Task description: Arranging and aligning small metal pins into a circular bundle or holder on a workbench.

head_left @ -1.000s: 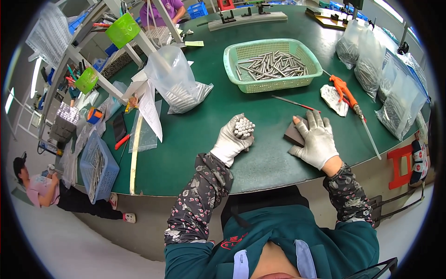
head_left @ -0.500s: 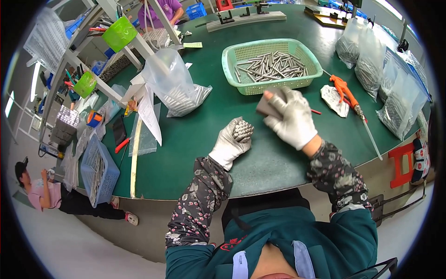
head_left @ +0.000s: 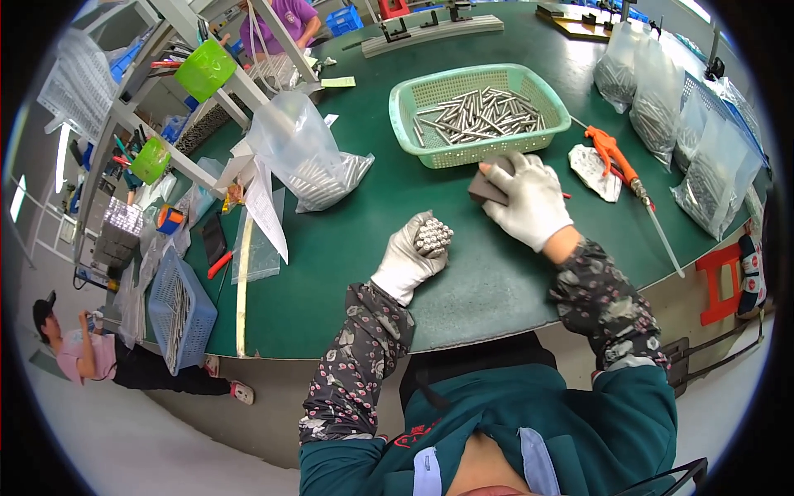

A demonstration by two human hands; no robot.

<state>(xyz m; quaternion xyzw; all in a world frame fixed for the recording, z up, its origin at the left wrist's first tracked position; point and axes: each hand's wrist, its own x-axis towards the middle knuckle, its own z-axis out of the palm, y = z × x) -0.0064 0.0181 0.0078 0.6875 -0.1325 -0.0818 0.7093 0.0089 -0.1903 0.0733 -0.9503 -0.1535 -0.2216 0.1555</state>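
Note:
In a white glove, my left hand [head_left: 407,258] is closed around a bundle of short metal rods [head_left: 433,237], their round ends facing up and to the right. My right hand [head_left: 531,198], gloved with bare fingertips showing, grips a dark grey-brown block [head_left: 486,188] that looks like a sanding block. The block is at the near side of a light green plastic basket [head_left: 405,124], apart from the bundle. Loose metal rods [head_left: 488,116] lie jumbled inside that basket. Part of a thin red item [head_left: 566,196] shows beside my right hand.
On the right lie an orange air gun [head_left: 614,153], a crumpled white cloth [head_left: 594,172] and bags of rods [head_left: 715,186]. Leftward stand another bag of rods [head_left: 318,178], papers [head_left: 265,207] and a blue basket [head_left: 178,306] at the table edge. Two other people are farther off.
My right hand has shifted a little to the right with the block, which now shows less blur. My left hand keeps its hold on the rods, almost unmoved.

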